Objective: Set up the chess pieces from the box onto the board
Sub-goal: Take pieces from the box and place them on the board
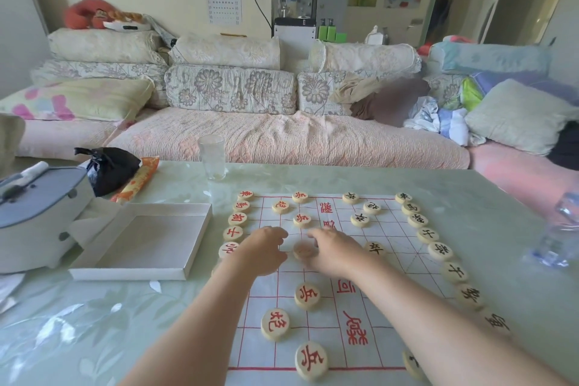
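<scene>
A white paper board (pixel 388 247) with red grid lines lies on the table. Round wooden chess pieces stand on it: red-lettered ones in a column along the left edge (pixel 237 219) and black-lettered ones down the right edge (pixel 440 251), with more of both inside the grid. My left hand (pixel 263 249) hovers over the board's middle with its fingers curled, and nothing shows in it. My right hand (pixel 333 252) is beside it, its thumb and fingers on a blurred chess piece (pixel 303 251) lying between both hands. The white box (pixel 141 241) to the left of the board is empty.
A drinking glass (pixel 213 157) stands beyond the board. A black bag (pixel 108 168) and an orange packet (pixel 138 180) lie at the back left, next to a grey-and-white appliance (pixel 37 216). A plastic bottle (pixel 556 229) stands at the right. Behind the table is a sofa (pixel 282 141).
</scene>
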